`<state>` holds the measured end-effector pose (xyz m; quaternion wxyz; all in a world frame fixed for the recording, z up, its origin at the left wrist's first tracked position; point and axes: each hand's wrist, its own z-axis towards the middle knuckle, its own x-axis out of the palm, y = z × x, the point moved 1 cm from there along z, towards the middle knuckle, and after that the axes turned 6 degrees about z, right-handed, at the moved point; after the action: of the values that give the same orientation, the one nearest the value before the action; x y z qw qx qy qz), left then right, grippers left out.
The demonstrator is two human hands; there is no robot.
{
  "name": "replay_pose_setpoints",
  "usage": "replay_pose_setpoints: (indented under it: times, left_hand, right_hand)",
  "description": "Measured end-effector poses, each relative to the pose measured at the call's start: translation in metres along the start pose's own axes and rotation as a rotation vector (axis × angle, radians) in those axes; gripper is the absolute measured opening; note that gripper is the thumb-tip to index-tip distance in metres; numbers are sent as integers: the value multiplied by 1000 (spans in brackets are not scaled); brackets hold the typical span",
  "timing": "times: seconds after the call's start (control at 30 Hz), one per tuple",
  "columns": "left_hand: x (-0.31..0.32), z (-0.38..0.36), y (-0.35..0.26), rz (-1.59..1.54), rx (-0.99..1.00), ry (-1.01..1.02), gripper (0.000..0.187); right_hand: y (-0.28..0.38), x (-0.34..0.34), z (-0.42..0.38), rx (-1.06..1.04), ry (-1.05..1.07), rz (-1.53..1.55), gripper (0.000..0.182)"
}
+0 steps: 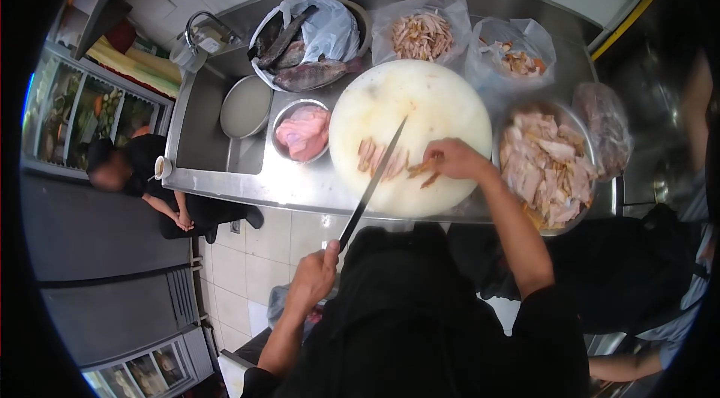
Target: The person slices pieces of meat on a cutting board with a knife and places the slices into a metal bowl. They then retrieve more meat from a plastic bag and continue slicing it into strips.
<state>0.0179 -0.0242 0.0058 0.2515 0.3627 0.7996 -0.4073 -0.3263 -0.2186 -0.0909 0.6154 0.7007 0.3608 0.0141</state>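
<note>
My left hand [313, 276] is wrapped round the handle of a long knife [373, 181], whose blade slants up across the round white cutting board [412, 91]. Under and beside the blade lies a row of sliced meat strips [373, 157]. Over the right part of the board, my right hand [456, 159] has its fingers pinched on browned meat strips [424, 172]. To the right of the board, close to my right forearm, a metal bowl is heaped with pale, brown-edged meat pieces [547, 162].
Behind the board are a bag of cut strips [422, 36], a bag of scraps [519, 62] and a basin of whole fish [315, 74]. Raw pink meat [304, 132] fills a small bowl near the sink [225, 147]. A person [150, 169] sits at left; another stands at right.
</note>
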Motion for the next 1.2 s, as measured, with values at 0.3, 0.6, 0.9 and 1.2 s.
replay_pose_setpoints:
  times: [0.3,0.6,0.9,1.2]
  left_hand:
    - [-6,-20,-9,28,-110,132,79]
    - [-2,-20,-7,110,-162,186,79]
    - [6,-19,-6,182,-70,78,82]
    - [7,-28,-36,200,-43,123,77]
  right_hand:
    - [6,-33,-3,42,137,-1,23]
    - [7,-13,2,-35,75,281,16]
    - [18,14,-18,-285,-476,-58,17]
    - [11,65,-28,-466,-573,-178,11]
